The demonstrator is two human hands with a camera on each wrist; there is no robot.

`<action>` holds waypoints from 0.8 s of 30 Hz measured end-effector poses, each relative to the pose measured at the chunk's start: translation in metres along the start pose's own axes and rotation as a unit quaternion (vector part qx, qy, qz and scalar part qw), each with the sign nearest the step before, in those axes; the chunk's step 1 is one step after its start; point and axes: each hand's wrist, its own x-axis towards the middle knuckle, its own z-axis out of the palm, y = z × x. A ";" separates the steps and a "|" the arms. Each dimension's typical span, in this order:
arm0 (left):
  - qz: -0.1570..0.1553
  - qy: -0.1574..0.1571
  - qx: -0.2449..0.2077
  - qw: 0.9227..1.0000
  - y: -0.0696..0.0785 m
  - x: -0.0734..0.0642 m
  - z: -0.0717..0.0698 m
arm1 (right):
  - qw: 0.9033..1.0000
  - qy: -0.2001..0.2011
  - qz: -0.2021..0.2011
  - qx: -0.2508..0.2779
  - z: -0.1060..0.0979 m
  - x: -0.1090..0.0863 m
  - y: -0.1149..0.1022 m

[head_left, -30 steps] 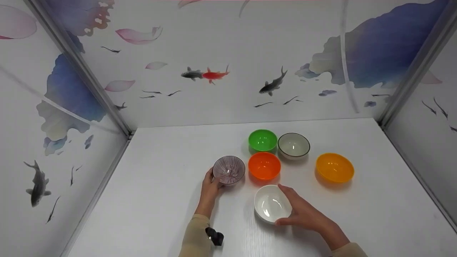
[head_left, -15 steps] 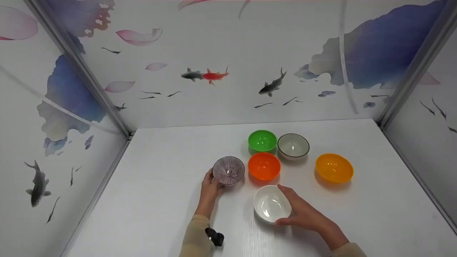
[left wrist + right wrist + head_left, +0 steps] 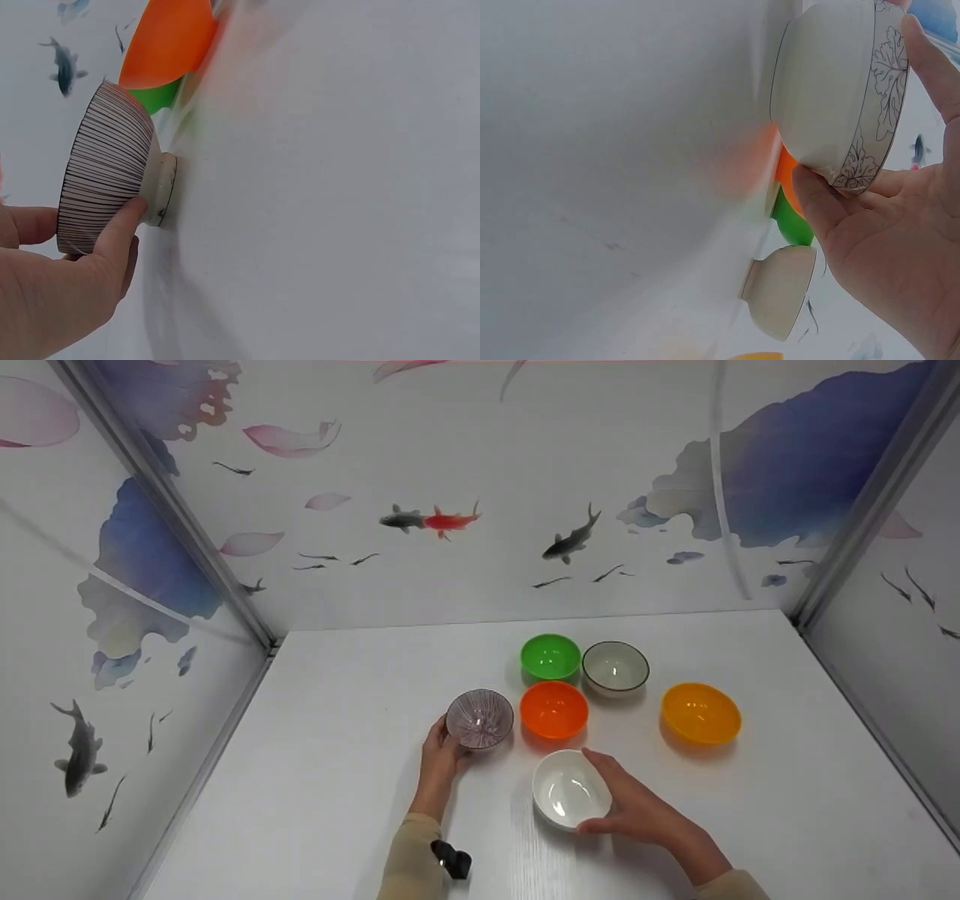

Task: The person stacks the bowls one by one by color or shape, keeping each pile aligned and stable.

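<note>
My left hand (image 3: pixel 440 757) grips the left side of a small bowl with fine dark purplish stripes (image 3: pixel 480 720). In the left wrist view the thumb lies low on the striped wall near the foot, which appears to sit on the table. My right hand (image 3: pixel 637 802) holds a white bowl (image 3: pixel 571 789) by its right side, thumb near and fingers far. Its outside carries a leaf-pattern band (image 3: pixel 889 82) below the rim, seen in the right wrist view. Both bowls stand mouth up, apart from each other. Just beyond them is an orange bowl (image 3: pixel 554 711).
A green bowl (image 3: pixel 550 658) and a pale dark-rimmed bowl (image 3: pixel 616 669) stand side by side behind the orange one. Farther right is a yellow-orange bowl (image 3: pixel 701 714). Fish-patterned walls (image 3: pixel 480 592) enclose the white table (image 3: pixel 337 735) at the back and both sides.
</note>
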 end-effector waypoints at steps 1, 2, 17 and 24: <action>0.001 0.000 0.000 1.000 0.000 0.000 0.000 | 1.000 0.001 -0.002 -0.001 0.000 0.000 0.000; 0.000 0.001 0.001 1.000 0.000 0.000 0.000 | 1.000 0.003 -0.006 -0.002 0.000 0.000 0.000; -0.007 0.015 0.001 1.000 -0.003 0.000 -0.001 | 1.000 -0.002 0.005 0.008 0.001 0.001 -0.001; -0.005 0.028 -0.003 1.000 -0.002 -0.003 0.000 | 1.000 0.001 -0.007 0.003 0.000 0.000 -0.001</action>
